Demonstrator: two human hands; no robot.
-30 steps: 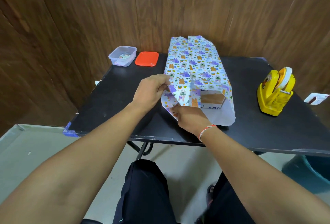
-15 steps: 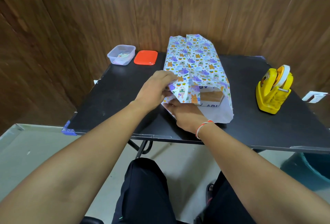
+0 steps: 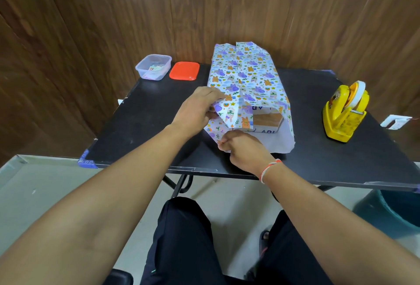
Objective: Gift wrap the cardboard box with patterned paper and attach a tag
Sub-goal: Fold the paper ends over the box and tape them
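Left hand (image 3: 196, 110) and right hand (image 3: 242, 148) both pinch the patterned paper (image 3: 246, 80), forearms outstretched.

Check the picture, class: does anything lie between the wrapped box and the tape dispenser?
Nothing visible. Only bare black table separates the patterned paper around the cardboard box from the yellow tape dispenser.

On the table (image 3: 141, 125) the wrapped cardboard box (image 3: 266, 121) lies mid-table under the patterned paper (image 3: 247, 75), the tub (image 3: 154, 67) and lid (image 3: 184, 70) side by side at the far left, apparently with small items in the tub, and the tape dispenser (image 3: 344, 112) to the right.
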